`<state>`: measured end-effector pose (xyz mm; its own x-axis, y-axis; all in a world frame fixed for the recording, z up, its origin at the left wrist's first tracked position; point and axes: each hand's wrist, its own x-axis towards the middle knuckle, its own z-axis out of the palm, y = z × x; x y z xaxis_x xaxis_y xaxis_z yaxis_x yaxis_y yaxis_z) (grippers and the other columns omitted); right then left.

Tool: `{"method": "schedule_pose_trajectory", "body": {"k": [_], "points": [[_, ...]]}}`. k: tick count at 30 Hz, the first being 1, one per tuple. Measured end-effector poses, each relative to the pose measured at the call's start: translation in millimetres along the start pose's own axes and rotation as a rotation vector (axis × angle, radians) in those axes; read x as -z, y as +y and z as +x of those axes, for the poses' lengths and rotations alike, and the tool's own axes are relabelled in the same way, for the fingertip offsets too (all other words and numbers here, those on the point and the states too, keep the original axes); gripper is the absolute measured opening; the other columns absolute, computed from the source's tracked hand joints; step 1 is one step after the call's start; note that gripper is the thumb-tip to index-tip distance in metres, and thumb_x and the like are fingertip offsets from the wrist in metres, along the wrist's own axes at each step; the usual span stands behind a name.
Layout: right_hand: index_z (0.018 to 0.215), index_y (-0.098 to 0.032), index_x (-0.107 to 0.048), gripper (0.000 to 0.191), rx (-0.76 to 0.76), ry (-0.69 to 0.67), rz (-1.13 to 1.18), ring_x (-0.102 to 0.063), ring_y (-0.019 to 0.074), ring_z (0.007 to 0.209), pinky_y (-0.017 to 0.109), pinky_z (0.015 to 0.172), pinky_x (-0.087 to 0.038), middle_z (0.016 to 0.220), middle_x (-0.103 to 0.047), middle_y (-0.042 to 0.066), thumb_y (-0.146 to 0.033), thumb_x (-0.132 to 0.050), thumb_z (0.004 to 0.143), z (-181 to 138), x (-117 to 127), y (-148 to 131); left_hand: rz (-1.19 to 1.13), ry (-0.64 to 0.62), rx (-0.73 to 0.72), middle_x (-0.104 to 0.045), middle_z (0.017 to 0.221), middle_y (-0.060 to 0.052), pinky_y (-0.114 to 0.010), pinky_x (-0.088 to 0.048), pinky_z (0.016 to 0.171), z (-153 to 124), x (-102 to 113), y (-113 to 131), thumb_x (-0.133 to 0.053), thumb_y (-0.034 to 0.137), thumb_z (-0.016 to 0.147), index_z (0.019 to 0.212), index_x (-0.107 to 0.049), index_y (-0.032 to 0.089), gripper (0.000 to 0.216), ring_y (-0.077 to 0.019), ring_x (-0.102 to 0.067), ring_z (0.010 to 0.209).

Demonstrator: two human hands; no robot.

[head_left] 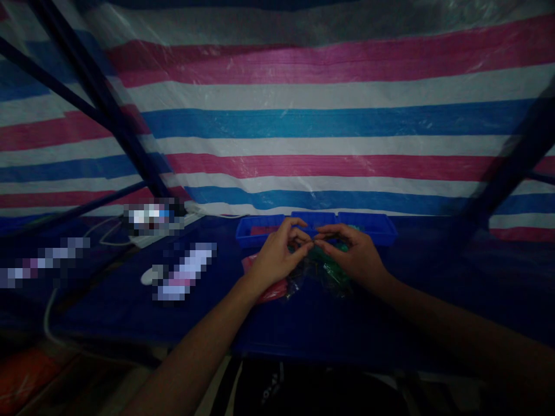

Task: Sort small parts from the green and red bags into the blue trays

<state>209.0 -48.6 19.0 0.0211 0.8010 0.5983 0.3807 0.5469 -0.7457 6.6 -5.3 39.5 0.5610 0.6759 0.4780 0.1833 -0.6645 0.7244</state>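
My left hand [281,255] and my right hand [356,254] meet fingertip to fingertip above the table. Both pinch at the same spot, but whatever is between the fingers is too small and dark to make out. Under the left hand lies a pink-red plastic packet [274,290]. A green packet in clear plastic [333,267] sits below the right hand, with a clear bag [295,282] between the two. Just behind the hands stand blue plastic trays [376,226] side by side, partly covered by my fingers.
On the dark blue table [208,323], a white round object [151,275] lies to the left near a blurred-out item [186,271]. White cables [104,231] run at the back left. Blue metal posts [130,150] and a striped plastic sheet [329,121] enclose the table.
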Motion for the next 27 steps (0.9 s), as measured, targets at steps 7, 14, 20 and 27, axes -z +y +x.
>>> {"method": "schedule_pose_trajectory", "body": {"k": [7,14,20,27], "points": [[0.103,-0.022,-0.073,0.023,-0.001,0.026,0.022,-0.075,0.0229,0.091,0.041,0.087,-0.06,0.1,-0.078,0.007,-0.034,-0.075,0.084,2.0,1.9,-1.6,0.136,0.031,-0.012,-0.074,0.096,-0.004,-0.031,-0.054,0.072,-0.8,3.3,5.4,-0.067,0.034,0.093,0.122,-0.05,0.022,0.036,-0.0184,-0.07,0.082],[0.103,-0.03,-0.074,0.015,0.233,0.06,-0.233,-0.069,0.0244,0.099,0.044,0.088,-0.057,0.102,-0.074,0.005,-0.027,-0.07,0.089,0.4,7.1,-1.4,0.079,-0.018,0.027,-0.076,0.105,-0.006,-0.035,-0.055,0.082,-1.5,3.3,10.4,-0.054,0.037,0.101,0.124,-0.066,0.025,0.029,-0.0206,-0.071,0.093],[0.113,-0.032,-0.071,0.024,0.308,-0.036,-0.317,-0.062,0.0265,0.118,0.048,0.099,-0.053,0.121,-0.07,0.006,-0.023,-0.067,0.092,-0.1,6.7,-4.4,-0.14,0.065,0.079,-0.075,0.108,-0.007,-0.038,-0.057,0.09,2.1,3.6,0.7,-0.064,0.034,0.095,0.113,-0.07,0.022,0.022,-0.0209,-0.071,0.099],[0.123,-0.027,-0.064,0.035,0.223,0.074,-0.146,-0.065,0.0267,0.112,0.049,0.1,-0.054,0.122,-0.068,0.009,-0.025,-0.069,0.089,1.1,3.8,-5.2,-0.138,0.084,0.088,-0.075,0.098,-0.007,-0.037,-0.057,0.085,2.7,4.0,-2.5,-0.069,0.03,0.09,0.1,-0.07,0.019,0.014,-0.0194,-0.071,0.09]]}}
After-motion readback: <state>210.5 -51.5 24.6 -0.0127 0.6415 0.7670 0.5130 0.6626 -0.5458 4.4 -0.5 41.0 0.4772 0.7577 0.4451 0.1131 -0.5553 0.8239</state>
